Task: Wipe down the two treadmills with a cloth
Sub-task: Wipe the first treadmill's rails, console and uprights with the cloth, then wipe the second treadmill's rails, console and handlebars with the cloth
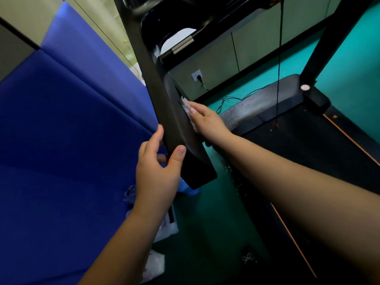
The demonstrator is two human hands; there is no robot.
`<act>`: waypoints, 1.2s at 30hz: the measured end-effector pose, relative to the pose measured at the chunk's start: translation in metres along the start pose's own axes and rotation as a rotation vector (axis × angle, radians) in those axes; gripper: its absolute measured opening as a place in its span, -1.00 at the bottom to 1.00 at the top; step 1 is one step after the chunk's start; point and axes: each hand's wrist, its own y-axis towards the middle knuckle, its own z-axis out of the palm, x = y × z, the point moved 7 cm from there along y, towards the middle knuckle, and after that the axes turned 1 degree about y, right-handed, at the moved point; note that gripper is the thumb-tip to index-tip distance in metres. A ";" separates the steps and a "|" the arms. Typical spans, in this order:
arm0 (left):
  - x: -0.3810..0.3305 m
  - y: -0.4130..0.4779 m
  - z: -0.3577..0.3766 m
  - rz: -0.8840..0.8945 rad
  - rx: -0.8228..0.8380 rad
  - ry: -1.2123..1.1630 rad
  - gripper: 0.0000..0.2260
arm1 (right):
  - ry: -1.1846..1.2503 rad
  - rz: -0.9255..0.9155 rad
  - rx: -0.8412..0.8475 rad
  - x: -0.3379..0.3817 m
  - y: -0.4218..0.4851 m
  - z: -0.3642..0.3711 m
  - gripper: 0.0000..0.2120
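A black treadmill fills the right half of the view. Its left handrail point(164, 112) slopes down toward me from the console point(164, 23). My left hand point(158, 171) grips the lower end of that handrail, thumb on top. My right hand point(207, 120) presses a small white cloth point(186, 106) flat against the inner side of the same handrail, a little higher up. The dusty grey motor cover point(261, 103) and the dark running belt point(308, 161) lie below my right arm. No second treadmill is visible.
Blue padded mats point(72, 130) stand to the left. The floor point(205, 219) is teal. A wall socket point(197, 76) with a plugged cable sits behind the treadmill. A safety cord point(279, 68) hangs from the console. White plastic bags point(164, 227) lie on the floor by the mats.
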 end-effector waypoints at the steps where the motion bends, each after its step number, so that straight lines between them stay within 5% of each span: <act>1: 0.001 0.000 0.000 0.009 -0.003 -0.001 -0.49 | -0.004 0.038 0.016 -0.004 -0.008 -0.002 -0.68; 7: 0.006 0.004 0.001 0.060 -0.014 0.022 -0.47 | 0.196 0.123 0.031 -0.023 -0.071 -0.011 -0.67; 15: 0.012 0.003 0.003 0.113 0.036 -0.058 -0.42 | -0.076 0.134 -0.140 -0.017 -0.114 -0.022 -0.70; 26: 0.027 -0.007 0.004 0.142 0.087 -0.118 -0.37 | 0.002 0.116 -0.195 -0.014 -0.185 -0.031 -0.77; 36: 0.081 -0.102 0.039 0.099 0.268 -0.084 -0.66 | -0.099 0.143 -0.486 -0.043 -0.294 -0.076 -0.74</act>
